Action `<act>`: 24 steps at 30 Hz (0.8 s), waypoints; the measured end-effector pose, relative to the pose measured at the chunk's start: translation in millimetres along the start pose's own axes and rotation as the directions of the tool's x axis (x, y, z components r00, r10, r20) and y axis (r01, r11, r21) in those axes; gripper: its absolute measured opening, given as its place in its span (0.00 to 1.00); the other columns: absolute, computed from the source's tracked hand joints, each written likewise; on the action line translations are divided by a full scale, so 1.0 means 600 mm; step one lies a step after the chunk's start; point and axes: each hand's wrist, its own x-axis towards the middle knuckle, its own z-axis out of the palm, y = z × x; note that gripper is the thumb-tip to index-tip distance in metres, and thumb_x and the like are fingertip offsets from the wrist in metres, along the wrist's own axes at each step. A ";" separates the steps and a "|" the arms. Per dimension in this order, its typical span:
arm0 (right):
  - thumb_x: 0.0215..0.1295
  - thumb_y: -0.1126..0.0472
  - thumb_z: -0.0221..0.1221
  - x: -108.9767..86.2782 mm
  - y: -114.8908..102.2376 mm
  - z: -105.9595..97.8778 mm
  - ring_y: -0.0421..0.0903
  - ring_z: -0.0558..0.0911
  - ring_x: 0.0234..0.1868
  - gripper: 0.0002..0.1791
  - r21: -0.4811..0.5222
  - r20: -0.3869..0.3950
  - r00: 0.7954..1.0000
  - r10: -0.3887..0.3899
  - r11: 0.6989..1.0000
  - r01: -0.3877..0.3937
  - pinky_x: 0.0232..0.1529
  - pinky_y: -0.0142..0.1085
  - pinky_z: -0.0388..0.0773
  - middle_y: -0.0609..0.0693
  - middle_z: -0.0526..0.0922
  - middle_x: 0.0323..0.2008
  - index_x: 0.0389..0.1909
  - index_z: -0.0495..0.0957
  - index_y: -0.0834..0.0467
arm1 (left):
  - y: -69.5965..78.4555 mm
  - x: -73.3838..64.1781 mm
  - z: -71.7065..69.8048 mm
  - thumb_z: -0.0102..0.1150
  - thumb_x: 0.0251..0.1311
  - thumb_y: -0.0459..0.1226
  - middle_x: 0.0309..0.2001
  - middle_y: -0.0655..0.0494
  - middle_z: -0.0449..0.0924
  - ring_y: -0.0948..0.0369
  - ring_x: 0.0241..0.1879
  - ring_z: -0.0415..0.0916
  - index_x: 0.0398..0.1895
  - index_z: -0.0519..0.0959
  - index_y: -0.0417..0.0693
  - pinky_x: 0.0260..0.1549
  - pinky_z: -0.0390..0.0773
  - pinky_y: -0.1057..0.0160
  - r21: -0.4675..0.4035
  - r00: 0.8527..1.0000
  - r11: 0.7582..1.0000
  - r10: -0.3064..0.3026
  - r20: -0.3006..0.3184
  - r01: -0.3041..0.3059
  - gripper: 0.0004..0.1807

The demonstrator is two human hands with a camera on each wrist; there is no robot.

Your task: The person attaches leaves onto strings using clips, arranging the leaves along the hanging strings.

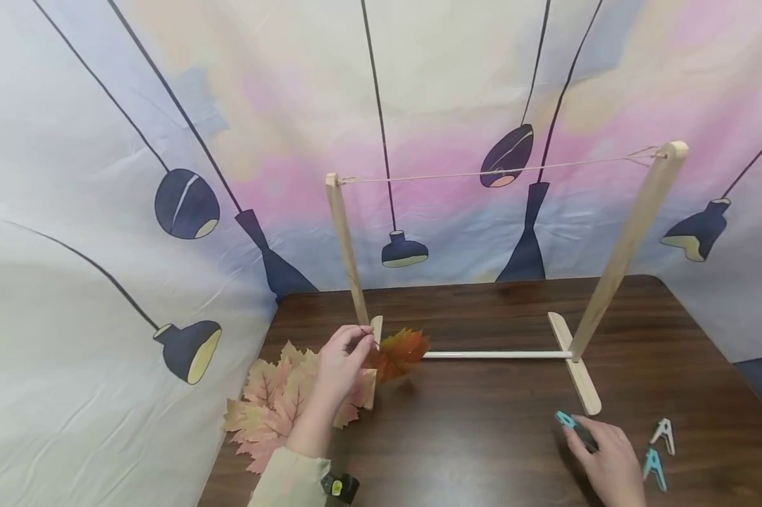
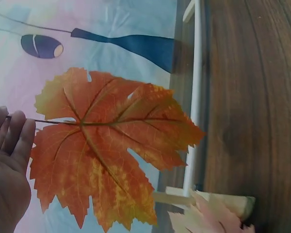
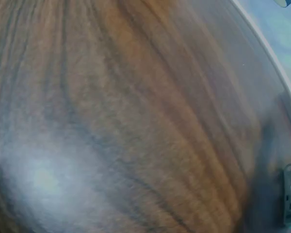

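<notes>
My left hand (image 1: 339, 362) pinches the thin stem of an orange artificial leaf (image 2: 104, 141) between thumb and fingertips. In the head view the leaf hangs over the left foot of a wooden frame, its blade pointing right. A pile of pale pink and yellow leaves (image 1: 273, 394) lies on the table beneath and left of that forearm. At the front right, my right hand (image 1: 609, 458) grips a teal and dark grey clothespin (image 1: 566, 420) close over the table. Only an edge of this clothespin shows in the right wrist view.
The frame has a left post (image 1: 348, 246), a right post (image 1: 631, 246), a string (image 1: 444, 176) across their tops and a white rod (image 1: 498, 355) low between them. A white clothespin (image 1: 663, 435) and a blue clothespin (image 1: 654, 470) lie right of my right hand. A printed cloth hangs behind.
</notes>
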 end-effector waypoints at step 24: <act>0.53 0.72 0.65 0.087 -0.082 -0.083 0.24 0.72 0.28 0.16 0.450 -0.094 0.950 0.298 0.864 -0.226 0.26 0.16 0.67 0.31 0.74 0.29 0.43 0.74 0.60 | 0.052 0.052 0.047 0.60 0.60 0.34 0.37 0.56 0.79 0.62 0.37 0.76 0.41 0.83 0.43 0.37 0.77 0.66 -0.009 0.981 0.984 0.178 0.073 -0.178 0.08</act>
